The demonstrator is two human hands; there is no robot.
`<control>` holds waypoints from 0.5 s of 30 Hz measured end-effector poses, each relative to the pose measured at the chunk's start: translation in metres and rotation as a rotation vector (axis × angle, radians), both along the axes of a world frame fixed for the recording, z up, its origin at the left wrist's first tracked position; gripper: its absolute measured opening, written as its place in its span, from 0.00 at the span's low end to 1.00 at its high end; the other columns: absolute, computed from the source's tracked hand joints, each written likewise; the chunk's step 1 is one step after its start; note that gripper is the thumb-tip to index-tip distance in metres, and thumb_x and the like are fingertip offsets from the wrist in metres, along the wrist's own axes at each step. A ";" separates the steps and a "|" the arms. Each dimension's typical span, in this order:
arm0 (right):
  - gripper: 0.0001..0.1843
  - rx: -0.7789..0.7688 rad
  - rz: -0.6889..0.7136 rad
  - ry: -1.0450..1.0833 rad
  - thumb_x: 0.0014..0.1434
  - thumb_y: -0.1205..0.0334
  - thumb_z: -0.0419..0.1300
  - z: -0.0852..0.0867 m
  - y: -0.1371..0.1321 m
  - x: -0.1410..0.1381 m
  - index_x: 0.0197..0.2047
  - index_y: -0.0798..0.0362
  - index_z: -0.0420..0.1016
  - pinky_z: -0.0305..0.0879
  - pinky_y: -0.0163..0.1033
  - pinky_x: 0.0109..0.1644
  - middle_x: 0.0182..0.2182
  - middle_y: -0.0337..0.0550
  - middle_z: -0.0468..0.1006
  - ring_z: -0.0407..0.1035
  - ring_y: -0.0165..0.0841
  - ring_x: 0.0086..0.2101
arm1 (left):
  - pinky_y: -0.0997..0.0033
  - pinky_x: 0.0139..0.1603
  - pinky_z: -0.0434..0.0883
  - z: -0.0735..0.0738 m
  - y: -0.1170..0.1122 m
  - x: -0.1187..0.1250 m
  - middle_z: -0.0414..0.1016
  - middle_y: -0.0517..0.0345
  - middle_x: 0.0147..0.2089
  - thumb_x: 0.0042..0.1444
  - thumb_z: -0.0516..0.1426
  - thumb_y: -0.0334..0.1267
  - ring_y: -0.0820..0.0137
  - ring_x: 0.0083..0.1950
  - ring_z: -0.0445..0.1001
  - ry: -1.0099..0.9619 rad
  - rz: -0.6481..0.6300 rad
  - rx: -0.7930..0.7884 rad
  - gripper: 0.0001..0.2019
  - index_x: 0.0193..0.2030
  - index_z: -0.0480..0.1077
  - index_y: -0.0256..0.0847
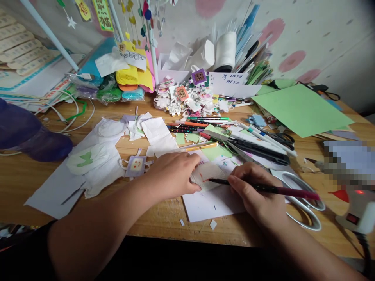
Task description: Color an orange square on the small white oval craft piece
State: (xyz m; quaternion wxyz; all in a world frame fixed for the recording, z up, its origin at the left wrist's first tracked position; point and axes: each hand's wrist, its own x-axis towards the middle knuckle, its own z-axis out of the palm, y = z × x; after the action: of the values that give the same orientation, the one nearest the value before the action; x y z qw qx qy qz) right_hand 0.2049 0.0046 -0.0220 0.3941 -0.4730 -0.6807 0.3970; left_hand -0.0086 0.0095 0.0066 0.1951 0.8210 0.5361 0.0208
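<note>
My right hand grips a dark-barrelled felt-tip pen with a magenta end. The pen's tip meets a white, textured tissue piece that carries short red strokes. My left hand pinches the left edge of this tissue, thumb nearest me and fingers on the far side. Beneath the tissue lies a white paper sheet with small coloured marks. Left of my left hand is a small lilac paper figure with a smiling face.
Silver scissors lie beside my right hand, near a white glue gun. Several pens, a black cutter and green card lie behind. White tissue clothes-like shapes are left, by a purple object. Small paper figures pile at the back.
</note>
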 end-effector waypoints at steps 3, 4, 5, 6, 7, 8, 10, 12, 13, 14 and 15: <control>0.10 -0.009 -0.106 0.069 0.55 0.60 0.60 -0.002 0.004 0.004 0.24 0.48 0.65 0.51 0.37 0.22 0.18 0.36 0.65 0.57 0.30 0.20 | 0.63 0.40 0.67 -0.002 0.000 -0.001 0.73 0.57 0.43 0.46 0.59 0.50 0.61 0.44 0.72 -0.008 -0.013 0.001 0.20 0.43 0.63 0.44; 0.10 -0.012 -0.110 0.092 0.55 0.61 0.60 -0.002 0.004 0.004 0.24 0.48 0.65 0.51 0.37 0.22 0.18 0.36 0.66 0.58 0.30 0.20 | 0.63 0.40 0.67 -0.002 0.000 -0.001 0.73 0.57 0.43 0.46 0.59 0.50 0.61 0.44 0.72 -0.011 -0.016 0.005 0.20 0.43 0.63 0.44; 0.10 -0.012 -0.095 0.106 0.55 0.61 0.60 -0.002 0.004 0.003 0.24 0.48 0.65 0.52 0.37 0.22 0.19 0.36 0.66 0.58 0.30 0.21 | 0.63 0.40 0.67 -0.003 0.000 -0.001 0.73 0.56 0.43 0.46 0.60 0.49 0.61 0.44 0.72 -0.015 -0.016 0.009 0.20 0.42 0.63 0.44; 0.09 -0.008 -0.071 0.101 0.55 0.61 0.60 -0.002 0.004 0.001 0.25 0.48 0.66 0.53 0.37 0.23 0.20 0.36 0.66 0.59 0.30 0.21 | 0.63 0.40 0.67 -0.004 0.000 -0.001 0.73 0.57 0.43 0.45 0.60 0.49 0.61 0.44 0.72 -0.019 -0.016 0.014 0.19 0.42 0.63 0.44; 0.08 0.001 -0.042 0.079 0.55 0.61 0.60 -0.001 0.003 -0.001 0.26 0.48 0.66 0.54 0.37 0.23 0.21 0.36 0.67 0.59 0.30 0.21 | 0.63 0.40 0.67 -0.004 0.000 -0.001 0.73 0.57 0.42 0.45 0.60 0.50 0.61 0.43 0.72 -0.024 -0.015 0.019 0.19 0.42 0.63 0.44; 0.07 0.016 -0.016 0.045 0.55 0.61 0.60 0.000 0.002 -0.004 0.27 0.48 0.66 0.55 0.37 0.24 0.21 0.37 0.68 0.60 0.30 0.22 | 0.63 0.39 0.67 -0.004 0.000 -0.001 0.73 0.57 0.42 0.45 0.59 0.50 0.61 0.43 0.72 -0.028 -0.014 0.022 0.19 0.41 0.63 0.44; 0.07 0.059 0.022 -0.027 0.55 0.61 0.60 0.001 0.000 -0.008 0.28 0.49 0.67 0.56 0.37 0.24 0.23 0.37 0.69 0.61 0.30 0.23 | 0.64 0.39 0.67 -0.003 0.000 0.000 0.73 0.57 0.41 0.45 0.59 0.50 0.62 0.42 0.71 -0.031 -0.012 0.023 0.19 0.40 0.63 0.44; 0.07 0.092 0.055 -0.070 0.55 0.61 0.60 0.002 -0.001 -0.011 0.28 0.49 0.66 0.57 0.36 0.25 0.23 0.38 0.69 0.62 0.29 0.23 | 0.64 0.39 0.66 -0.002 0.000 0.000 0.73 0.57 0.41 0.45 0.59 0.50 0.62 0.42 0.71 -0.026 -0.008 0.017 0.18 0.40 0.63 0.44; 0.07 0.106 0.070 -0.086 0.55 0.61 0.60 0.002 -0.001 -0.012 0.28 0.49 0.66 0.57 0.36 0.25 0.23 0.37 0.69 0.62 0.29 0.23 | 0.64 0.39 0.66 -0.002 0.000 0.000 0.73 0.57 0.41 0.45 0.59 0.50 0.62 0.42 0.71 -0.023 -0.006 0.014 0.18 0.40 0.63 0.44; 0.07 0.117 0.083 -0.104 0.55 0.61 0.60 0.003 -0.001 -0.012 0.28 0.49 0.66 0.57 0.36 0.25 0.23 0.37 0.69 0.62 0.29 0.23 | 0.64 0.39 0.66 -0.002 0.000 0.000 0.73 0.57 0.41 0.45 0.59 0.50 0.62 0.42 0.71 -0.023 -0.008 0.009 0.18 0.40 0.63 0.44; 0.07 0.129 0.089 -0.123 0.55 0.62 0.60 0.003 -0.001 -0.012 0.28 0.50 0.66 0.57 0.35 0.25 0.23 0.37 0.69 0.62 0.29 0.23 | 0.64 0.39 0.66 -0.001 0.000 0.000 0.72 0.57 0.41 0.45 0.59 0.50 0.62 0.42 0.71 -0.023 -0.008 0.006 0.18 0.40 0.63 0.44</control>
State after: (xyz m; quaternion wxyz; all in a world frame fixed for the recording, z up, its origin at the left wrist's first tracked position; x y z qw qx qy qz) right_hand 0.1929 0.0036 -0.0194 0.3633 -0.4392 -0.7481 0.3397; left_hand -0.0084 0.0094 0.0052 0.1989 0.8235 0.5304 0.0311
